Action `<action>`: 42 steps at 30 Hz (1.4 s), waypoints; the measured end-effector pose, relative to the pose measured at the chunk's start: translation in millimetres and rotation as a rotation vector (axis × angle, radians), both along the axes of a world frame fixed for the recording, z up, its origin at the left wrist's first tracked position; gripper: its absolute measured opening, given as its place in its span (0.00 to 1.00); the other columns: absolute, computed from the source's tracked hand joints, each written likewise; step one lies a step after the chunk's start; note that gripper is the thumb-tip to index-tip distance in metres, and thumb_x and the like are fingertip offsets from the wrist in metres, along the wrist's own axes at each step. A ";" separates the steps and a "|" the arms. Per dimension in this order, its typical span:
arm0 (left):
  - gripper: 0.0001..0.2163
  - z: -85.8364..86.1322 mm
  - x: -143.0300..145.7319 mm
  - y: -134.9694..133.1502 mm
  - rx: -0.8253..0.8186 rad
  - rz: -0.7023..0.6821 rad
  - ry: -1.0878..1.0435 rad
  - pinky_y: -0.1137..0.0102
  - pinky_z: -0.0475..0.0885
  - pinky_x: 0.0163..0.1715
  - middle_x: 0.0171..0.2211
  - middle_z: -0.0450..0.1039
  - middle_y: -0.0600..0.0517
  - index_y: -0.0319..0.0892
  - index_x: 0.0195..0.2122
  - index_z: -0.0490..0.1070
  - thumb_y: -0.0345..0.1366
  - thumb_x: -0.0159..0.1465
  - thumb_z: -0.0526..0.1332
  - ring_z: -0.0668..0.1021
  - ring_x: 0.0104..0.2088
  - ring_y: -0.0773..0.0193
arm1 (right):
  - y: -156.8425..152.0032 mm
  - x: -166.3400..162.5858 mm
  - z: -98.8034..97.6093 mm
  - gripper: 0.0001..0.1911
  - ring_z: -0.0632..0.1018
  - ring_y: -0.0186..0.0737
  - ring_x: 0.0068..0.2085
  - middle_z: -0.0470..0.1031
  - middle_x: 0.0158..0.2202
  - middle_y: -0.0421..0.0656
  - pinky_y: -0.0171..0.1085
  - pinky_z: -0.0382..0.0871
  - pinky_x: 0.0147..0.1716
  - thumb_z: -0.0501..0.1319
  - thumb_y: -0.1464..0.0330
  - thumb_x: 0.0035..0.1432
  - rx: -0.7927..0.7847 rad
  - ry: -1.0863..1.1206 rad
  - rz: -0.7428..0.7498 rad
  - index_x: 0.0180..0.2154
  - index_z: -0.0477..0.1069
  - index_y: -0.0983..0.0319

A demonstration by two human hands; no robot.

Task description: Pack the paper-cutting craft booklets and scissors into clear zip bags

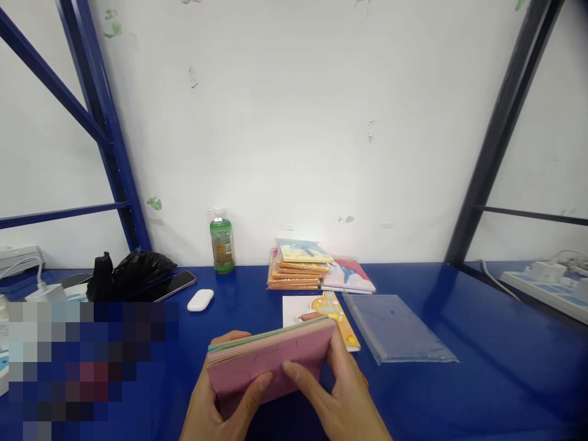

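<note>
A thick pink block of coloured paper sheets (271, 358) is held up over the blue table (482, 380) near its front edge. My left hand (215, 401) grips the block's left end, thumb across its pink face. My right hand (337, 398) clasps the right end, thumb on the face and fingers round the back. Just behind the block lies a white card with an orange printed booklet (337, 315). A clear plastic sleeve (395, 327) lies flat to the right of that.
A stack of colourful booklets (301, 264) and a pink booklet (349, 275) sit by the wall. A green bottle (222, 242), a white mouse (200, 299), a phone (172, 285) and a black bag (131, 272) stand left. Power strips (546, 282) lie far right. Blue shelf posts flank both sides.
</note>
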State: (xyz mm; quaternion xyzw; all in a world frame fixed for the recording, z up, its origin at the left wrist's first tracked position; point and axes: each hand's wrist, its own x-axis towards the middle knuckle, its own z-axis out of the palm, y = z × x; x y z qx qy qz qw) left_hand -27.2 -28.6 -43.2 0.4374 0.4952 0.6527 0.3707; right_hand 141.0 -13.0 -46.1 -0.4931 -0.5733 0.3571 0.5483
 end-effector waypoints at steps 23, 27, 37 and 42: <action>0.27 17.9 -15.9 -1.4 -0.059 -0.275 -0.083 0.58 0.77 0.54 0.59 0.78 0.50 0.49 0.60 0.73 0.52 0.62 0.67 0.75 0.61 0.43 | 22.1 51.2 28.8 0.23 0.83 0.55 0.42 0.85 0.39 0.49 0.41 0.78 0.37 0.68 0.50 0.57 0.016 0.079 -0.021 0.43 0.83 0.62; 0.30 13.1 -19.4 -3.0 -0.084 -0.238 -0.037 0.59 0.75 0.57 0.63 0.73 0.50 0.48 0.61 0.72 0.55 0.59 0.68 0.69 0.66 0.42 | 18.8 50.7 29.3 0.26 0.82 0.52 0.37 0.84 0.35 0.48 0.39 0.76 0.32 0.64 0.47 0.59 0.012 0.034 -0.045 0.41 0.82 0.64; 0.29 14.9 -14.5 -5.8 -0.014 -0.242 -0.004 0.56 0.74 0.57 0.59 0.76 0.48 0.50 0.60 0.73 0.48 0.57 0.71 0.73 0.62 0.41 | 15.7 35.8 15.0 0.23 0.78 0.46 0.34 0.78 0.31 0.45 0.36 0.71 0.29 0.60 0.50 0.64 0.046 -0.076 0.021 0.28 0.74 0.61; 0.25 1.9 -25.3 1.2 0.028 -0.181 0.061 0.60 0.70 0.61 0.58 0.77 0.48 0.49 0.59 0.74 0.43 0.60 0.69 0.73 0.63 0.44 | 17.6 37.1 10.7 0.23 0.80 0.50 0.39 0.81 0.36 0.48 0.38 0.74 0.31 0.60 0.50 0.64 0.041 -0.081 -0.026 0.41 0.79 0.63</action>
